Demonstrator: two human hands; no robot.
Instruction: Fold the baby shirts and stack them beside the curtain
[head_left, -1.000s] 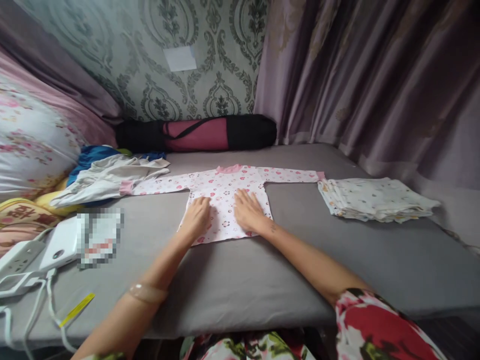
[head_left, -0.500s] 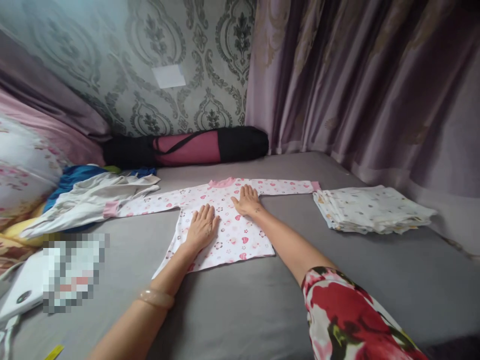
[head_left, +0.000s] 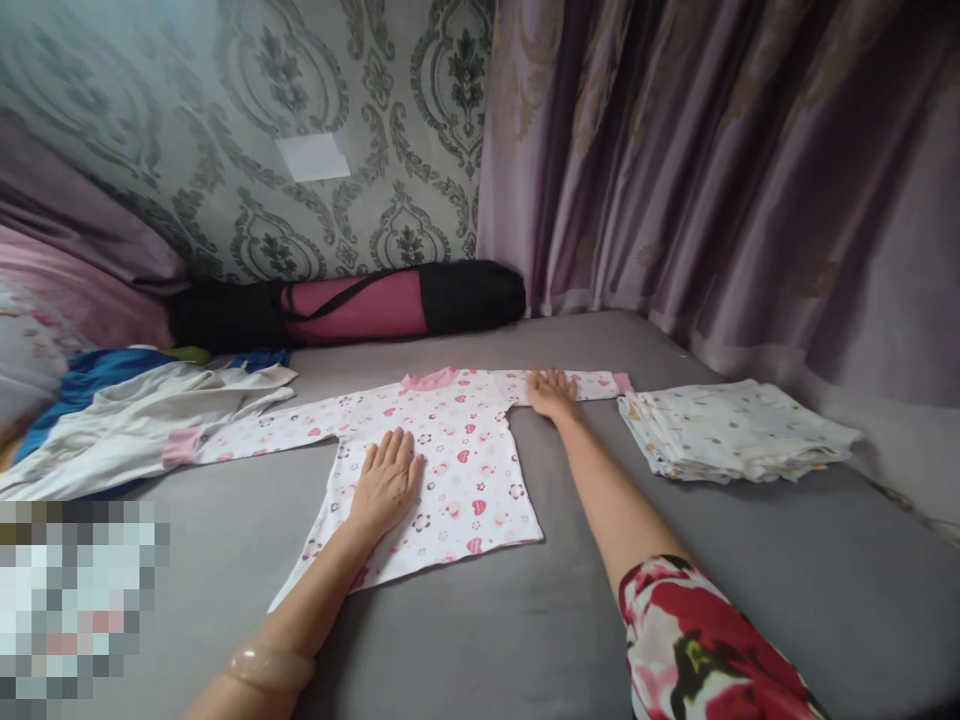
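A child's long-sleeved shirt [head_left: 450, 480], white with pink hearts and flowers, lies spread out with both sleeves stretched sideways. Its collar and cuffs are pink. My left hand [head_left: 387, 484] rests flat on the left part of the shirt's body, fingers extended. On the right sleeve lies my right hand [head_left: 553, 393], palm down with its fingers spread. Neither hand grips the cloth. The left cuff reaches a heap of grey and blue clothes [head_left: 150, 410], while the right cuff ends beside a folded stack of white patterned cloth [head_left: 739, 430].
Grey sheet [head_left: 600, 620] covers the bed beneath everything. A long black and maroon bag [head_left: 356, 305] lies along the patterned wall [head_left: 409, 130]. Purple curtains [head_left: 637, 150] hang at the right and back. A blurred patch [head_left: 82, 610] hides something at lower left.
My right hand has slid from the shirt's chest outward onto the right sleeve. My left hand stays flat on the body. The view has shifted slightly.
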